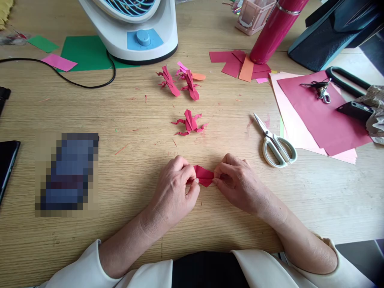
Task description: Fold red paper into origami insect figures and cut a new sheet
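Note:
Between my hands is a small folded piece of red paper (205,175), creased across its middle. My left hand (177,185) pinches its left end between thumb and fingers. The right end is pinched the same way by my right hand (240,182). Fingers hide both ends of the paper. Just beyond lies a red origami frog (190,123) with thin twisted legs. Farther back stand two more red folded figures, one on the left (169,81) and one on the right (191,85), beside pink and orange folded bits.
White-handled scissors (277,148) lie right of my hands, near stacked red and pink sheets (324,116). A white fan (141,36) stands at the back, its black cable (90,87) trailing left. A pink bottle (276,32) stands on paper strips. A blurred phone-like object (70,170) lies left.

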`<state>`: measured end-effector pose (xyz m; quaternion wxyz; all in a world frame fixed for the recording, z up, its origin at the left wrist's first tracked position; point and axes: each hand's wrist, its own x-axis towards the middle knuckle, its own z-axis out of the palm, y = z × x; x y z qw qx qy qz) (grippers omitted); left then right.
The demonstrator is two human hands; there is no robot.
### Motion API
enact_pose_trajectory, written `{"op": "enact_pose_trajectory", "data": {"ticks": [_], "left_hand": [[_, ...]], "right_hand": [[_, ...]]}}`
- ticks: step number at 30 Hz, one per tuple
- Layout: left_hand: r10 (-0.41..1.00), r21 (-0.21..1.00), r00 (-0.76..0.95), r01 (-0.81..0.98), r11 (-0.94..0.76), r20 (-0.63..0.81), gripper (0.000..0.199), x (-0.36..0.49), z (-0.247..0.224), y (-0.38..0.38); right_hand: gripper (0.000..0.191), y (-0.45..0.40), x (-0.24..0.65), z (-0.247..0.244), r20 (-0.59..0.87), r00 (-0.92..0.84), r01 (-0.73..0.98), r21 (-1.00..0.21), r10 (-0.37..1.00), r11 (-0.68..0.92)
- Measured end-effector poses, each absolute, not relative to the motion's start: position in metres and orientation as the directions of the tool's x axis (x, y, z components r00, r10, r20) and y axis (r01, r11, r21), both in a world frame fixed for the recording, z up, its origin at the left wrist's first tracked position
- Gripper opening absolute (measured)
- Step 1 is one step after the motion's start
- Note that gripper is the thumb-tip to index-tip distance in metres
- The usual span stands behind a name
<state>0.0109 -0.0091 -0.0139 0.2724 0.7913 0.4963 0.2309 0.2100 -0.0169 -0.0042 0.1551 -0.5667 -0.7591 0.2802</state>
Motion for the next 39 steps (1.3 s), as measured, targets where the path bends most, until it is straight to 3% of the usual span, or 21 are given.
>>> {"op": "enact_pose_trajectory", "data": {"ticks": [15,20,24,27,29,33,39], "left_hand": [[0.897,0.575,0.424,0.705,-0.414,0.127,0.016,0.013,-0.016,-0.009],[0.895,0.551,0.414,0.713,-0.434,0.168,0.014,0.015,-0.021,-0.010],[0.889,0.530,0.426,0.721,-0.446,0.169,0.013,0.014,-0.023,-0.010],[0.892,0.528,0.421,0.726,-0.439,0.163,0.013,0.015,-0.022,-0.010],[0.895,0.531,0.415,0.728,-0.434,0.163,0.014,0.015,-0.021,-0.010],[0.896,0.550,0.413,0.715,-0.431,0.164,0.014,0.015,-0.021,-0.010],[0.900,0.617,0.403,0.669,-0.414,0.168,0.018,0.011,-0.021,-0.010]], "right_hand": [[0.010,-0.017,0.223,0.001,-0.124,-0.235,0.842,-0.521,0.964,0.138],[0.011,-0.020,0.234,0.010,-0.065,-0.209,0.869,-0.470,0.976,0.155],[0.013,-0.032,0.232,0.008,0.158,-0.307,0.782,-0.520,0.939,0.343],[0.026,-0.040,0.233,-0.002,0.273,-0.577,0.691,-0.340,0.770,0.638],[0.033,-0.042,0.237,-0.008,0.265,-0.681,0.643,-0.229,0.683,0.731],[0.037,-0.039,0.244,-0.013,0.251,-0.746,0.599,-0.153,0.617,0.786],[0.029,-0.038,0.239,-0.014,0.264,-0.733,0.603,-0.172,0.626,0.779]]}}
